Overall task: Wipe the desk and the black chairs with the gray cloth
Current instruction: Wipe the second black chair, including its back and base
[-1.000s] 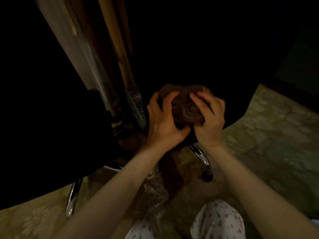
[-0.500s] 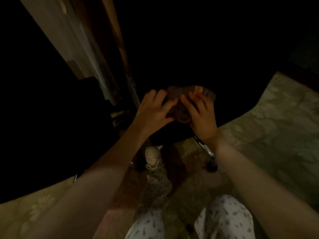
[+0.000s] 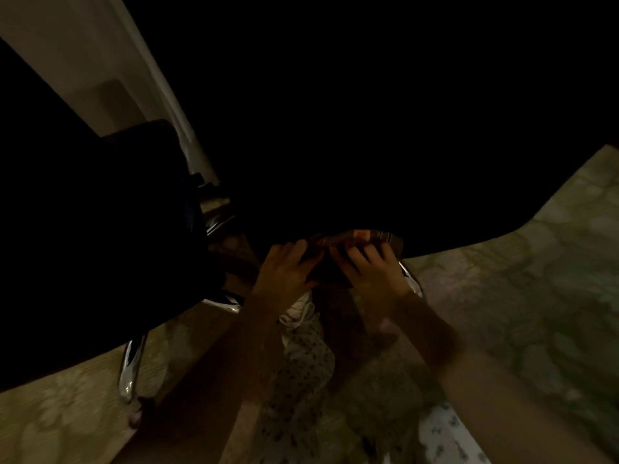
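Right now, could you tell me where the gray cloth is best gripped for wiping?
Grip the gray cloth by its bunched near part, from above and the near side, where left hand and right hand lie: it sits wadded on the front edge of the black chair.

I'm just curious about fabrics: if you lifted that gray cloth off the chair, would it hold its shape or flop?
Probably flop: the gray cloth lies crumpled in folds under the left hand and right hand on the black chair. Likely light, judging by its small bunched bulk. Being crumpled, it seems unlikely to roll.
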A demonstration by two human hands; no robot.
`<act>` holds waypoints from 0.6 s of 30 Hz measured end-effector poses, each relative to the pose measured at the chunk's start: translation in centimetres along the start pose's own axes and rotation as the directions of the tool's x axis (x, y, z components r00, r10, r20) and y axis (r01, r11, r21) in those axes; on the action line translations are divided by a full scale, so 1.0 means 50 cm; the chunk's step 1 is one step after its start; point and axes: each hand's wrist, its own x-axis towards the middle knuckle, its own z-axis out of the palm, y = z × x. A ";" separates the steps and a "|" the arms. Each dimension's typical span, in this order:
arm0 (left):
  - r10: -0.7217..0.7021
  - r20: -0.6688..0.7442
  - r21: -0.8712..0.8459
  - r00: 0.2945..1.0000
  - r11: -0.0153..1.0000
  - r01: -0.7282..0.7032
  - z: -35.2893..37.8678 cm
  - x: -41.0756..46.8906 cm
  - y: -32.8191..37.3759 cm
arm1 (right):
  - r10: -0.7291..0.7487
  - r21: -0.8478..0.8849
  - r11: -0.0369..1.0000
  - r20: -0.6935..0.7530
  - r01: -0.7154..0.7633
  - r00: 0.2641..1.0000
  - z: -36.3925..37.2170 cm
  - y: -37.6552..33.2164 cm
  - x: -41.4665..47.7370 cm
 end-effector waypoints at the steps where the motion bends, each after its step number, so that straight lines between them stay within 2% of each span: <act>1: -0.041 0.051 -0.019 0.998 0.999 0.042 0.017 -0.014 0.004 | -0.010 -0.006 1.000 0.033 0.010 0.999 0.006 -0.013 -0.009; 5: -0.174 0.287 -0.016 0.942 0.982 0.186 0.060 -0.054 0.022 | 0.042 -0.020 0.999 0.295 -0.038 0.955 0.039 -0.093 -0.021; 7: -0.257 0.416 -0.055 0.872 0.951 0.306 0.066 -0.075 0.019 | 0.063 -0.005 0.998 0.430 -0.068 0.900 0.044 -0.118 -0.013; 8: -0.290 0.488 -0.080 0.823 0.925 0.373 0.064 -0.088 0.015 | 0.056 0.011 0.998 0.451 -0.068 0.891 0.044 -0.122 -0.008; 10: -0.330 0.521 -0.083 0.787 0.898 0.432 0.056 -0.108 -0.001 | 0.031 0.022 0.999 0.416 -0.044 0.909 0.035 -0.121 0.006; 13: -0.407 0.441 -0.085 0.800 0.868 0.489 0.024 -0.106 -0.024 | 0.022 0.043 0.998 0.294 -0.036 0.956 0.007 -0.117 0.046; 15: -0.459 0.293 -0.206 0.839 0.826 0.524 -0.011 -0.100 -0.035 | 0.036 0.111 0.992 0.210 -0.060 0.977 -0.013 -0.115 0.084; 18: -0.567 0.093 -0.317 0.819 0.763 0.564 -0.048 -0.092 -0.033 | 0.042 0.176 0.983 0.053 -0.051 0.998 -0.032 -0.111 0.140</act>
